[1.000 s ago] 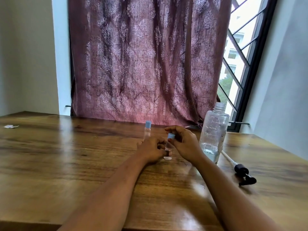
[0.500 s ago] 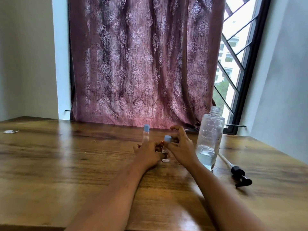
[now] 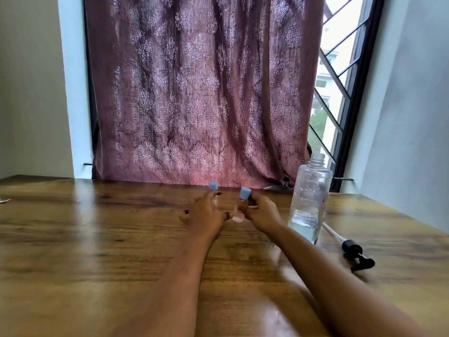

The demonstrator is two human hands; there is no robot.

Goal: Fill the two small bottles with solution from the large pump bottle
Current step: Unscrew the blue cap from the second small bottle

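Two small clear bottles with blue caps stand close together at mid-table. My right hand [image 3: 262, 212] grips the right small bottle [image 3: 243, 197] by its body just under the cap; it leans slightly. My left hand [image 3: 206, 214] has its fingertips against the left small bottle [image 3: 213, 186], thumb spread to the left; blur hides whether it grips. The large clear bottle [image 3: 309, 203] stands upright right of my right hand, neck uncovered, a little liquid at its bottom. Its black pump head [image 3: 357, 256] with tube lies on the wooden table [image 3: 97, 239].
A patterned maroon curtain [image 3: 194, 93] hangs behind the table's far edge. A window with black bars [image 3: 340, 81] is at the right, beside a grey wall. A small white scrap [image 3: 3, 200] lies at the far left edge.
My right hand has come off the cap and now holds the right bottle's body. My left hand let go of that bottle and shifted to the left one. The view tilted upward.
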